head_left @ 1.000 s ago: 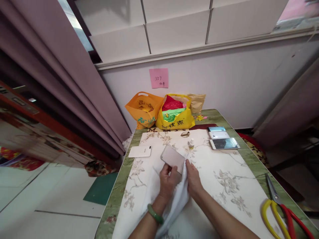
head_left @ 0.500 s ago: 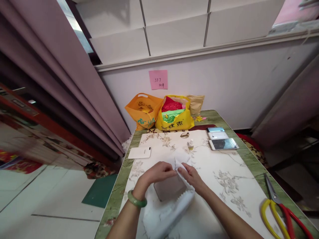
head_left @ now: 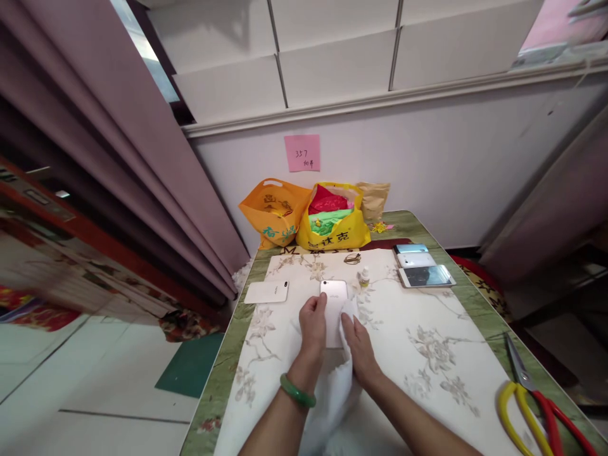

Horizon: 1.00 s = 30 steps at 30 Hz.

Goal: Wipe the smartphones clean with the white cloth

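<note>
A white phone [head_left: 335, 316] stands tilted between my hands, its back with the camera facing me. My left hand [head_left: 313, 323] is closed on the phone's left edge, thumb against its back. Fingers of my right hand [head_left: 358, 345] are closed round a pale cloth [head_left: 335, 392] at the phone's right edge. The cloth hangs down between my forearms toward the table's near side. A green bangle [head_left: 297, 390] circles my left wrist. Beyond the phone, a small bottle [head_left: 364, 277] stands upright on the patterned cover.
Another white phone [head_left: 266, 292] lies face down at left. Several phones, one a white phone with a dark screen [head_left: 427, 276], line the right side. Scissors [head_left: 527, 386] lie at the right edge. An orange bag [head_left: 274, 212] and a yellow bag [head_left: 335, 235] stand at the back.
The phone has been raised and turned, its camera end now pointing away. My left hand has shifted right onto its edge. The cloth has dropped to the phone's right side and below.
</note>
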Tool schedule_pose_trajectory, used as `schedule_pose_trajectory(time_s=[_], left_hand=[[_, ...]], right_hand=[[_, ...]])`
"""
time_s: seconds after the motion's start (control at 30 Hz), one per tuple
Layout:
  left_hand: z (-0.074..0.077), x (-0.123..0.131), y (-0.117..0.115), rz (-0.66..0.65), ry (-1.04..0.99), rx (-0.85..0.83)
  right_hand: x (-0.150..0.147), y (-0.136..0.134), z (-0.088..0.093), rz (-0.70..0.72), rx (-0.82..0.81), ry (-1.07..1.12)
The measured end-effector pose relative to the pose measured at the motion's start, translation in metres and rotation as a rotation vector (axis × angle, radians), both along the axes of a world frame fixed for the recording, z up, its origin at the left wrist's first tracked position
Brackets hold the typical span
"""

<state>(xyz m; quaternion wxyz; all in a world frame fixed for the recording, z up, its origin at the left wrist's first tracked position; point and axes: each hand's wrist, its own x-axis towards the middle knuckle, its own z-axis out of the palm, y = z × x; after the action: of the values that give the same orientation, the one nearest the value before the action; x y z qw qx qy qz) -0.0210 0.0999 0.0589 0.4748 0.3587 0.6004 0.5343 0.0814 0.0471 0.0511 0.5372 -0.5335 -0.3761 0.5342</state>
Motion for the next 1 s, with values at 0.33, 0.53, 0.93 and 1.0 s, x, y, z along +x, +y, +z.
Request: schedule_pose_trajectory(time_s=[0.33,0.53,0.93,1.0], left_hand=[[0.004,-0.015,-0.017,-0.286,0.157,0.025],[0.011,-0.012,-0.028,-0.368,0.094,0.033],[-0.004,-0.010,-0.010,-0.105,-0.032,0.025],[0.003,-0.016,-0.016,-0.322,-0.009,0.018]], right_hand=[[0.008,-0.001,-0.015,0.048,-0.004,-0.022],[0.010,0.020,-0.006,-0.095,-0.124,0.005],[0.002,-0.005,-0.016,0.048,-0.049,0.055],[0.008,0.008,-0.012,0.009,-0.056,0.034]])
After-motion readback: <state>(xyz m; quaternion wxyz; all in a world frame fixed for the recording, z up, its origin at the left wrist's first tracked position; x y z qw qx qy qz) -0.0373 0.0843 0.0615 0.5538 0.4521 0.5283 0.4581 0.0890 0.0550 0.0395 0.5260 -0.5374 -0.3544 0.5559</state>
